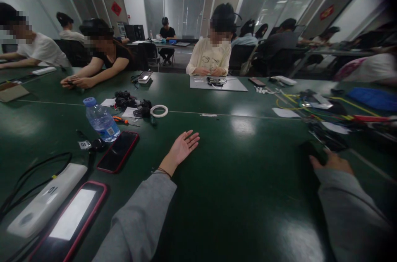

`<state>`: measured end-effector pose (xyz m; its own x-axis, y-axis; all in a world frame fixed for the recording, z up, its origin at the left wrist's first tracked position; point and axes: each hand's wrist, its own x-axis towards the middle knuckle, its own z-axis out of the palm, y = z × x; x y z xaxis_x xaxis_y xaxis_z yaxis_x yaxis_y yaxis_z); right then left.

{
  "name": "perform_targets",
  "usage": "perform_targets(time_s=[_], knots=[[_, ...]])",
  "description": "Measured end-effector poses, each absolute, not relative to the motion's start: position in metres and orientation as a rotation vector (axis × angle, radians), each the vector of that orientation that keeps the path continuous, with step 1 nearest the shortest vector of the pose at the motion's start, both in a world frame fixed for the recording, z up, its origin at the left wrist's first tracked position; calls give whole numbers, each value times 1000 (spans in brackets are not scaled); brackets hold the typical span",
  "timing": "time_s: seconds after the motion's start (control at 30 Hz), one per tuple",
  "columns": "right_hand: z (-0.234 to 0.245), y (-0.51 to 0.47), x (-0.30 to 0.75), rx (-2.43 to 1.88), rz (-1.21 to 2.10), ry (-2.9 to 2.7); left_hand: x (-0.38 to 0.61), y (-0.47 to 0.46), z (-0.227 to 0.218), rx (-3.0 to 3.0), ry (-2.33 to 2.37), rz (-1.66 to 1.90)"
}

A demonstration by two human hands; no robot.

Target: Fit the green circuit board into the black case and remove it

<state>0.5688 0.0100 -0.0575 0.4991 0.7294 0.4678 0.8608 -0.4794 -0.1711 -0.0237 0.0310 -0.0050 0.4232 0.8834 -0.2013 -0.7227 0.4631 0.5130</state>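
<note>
On the right of the green tabletop (242, 175), a dark item (331, 137) was seen at the right hand (336, 163), whose grip could not be told; the left hand (180, 150) was held empty, fingers (194, 146) outstretched.

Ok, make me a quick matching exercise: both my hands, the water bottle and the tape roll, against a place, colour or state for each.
1. left hand
2. right hand
3. water bottle
4. tape roll

A. capped in blue
B. close to a dark item at the right
C. white, ring-shaped
D. open, palm showing

Pairs: 1-D; 2-B; 3-A; 4-C
</note>
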Motion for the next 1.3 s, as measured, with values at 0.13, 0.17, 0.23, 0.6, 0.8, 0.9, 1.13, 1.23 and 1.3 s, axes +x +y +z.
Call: perform_targets(time_s=[0.13,0.17,0.23,0.6,0.8,0.9,1.13,1.23,1.3], knots=[[-48,15,459,-2392,-293,-1380,-23,32,-4,436,523,1080],[-46,17,428,-2306,-321,-1448,-23,33,-4,456,543,1101],[-44,22,365,-2105,-361,-1607,-23,35,-4,516,599,1166],[-39,-13,140,-1283,5,-2139,-21,36,-1,1017,861,1302],[-37,-14,142,-1221,102,-2056,-20,37,0,993,836,1220],[-40,-10,147,-1232,119,-2013,-22,36,1,1024,824,1205],[-39,-5,151,-1227,191,-2012,-25,36,1,1152,839,1215],[-38,-4,151,-1218,215,-2035,-25,37,0,1239,857,1213],[-37,-5,151,-1224,221,-2045,-25,36,1,1279,868,1205]])
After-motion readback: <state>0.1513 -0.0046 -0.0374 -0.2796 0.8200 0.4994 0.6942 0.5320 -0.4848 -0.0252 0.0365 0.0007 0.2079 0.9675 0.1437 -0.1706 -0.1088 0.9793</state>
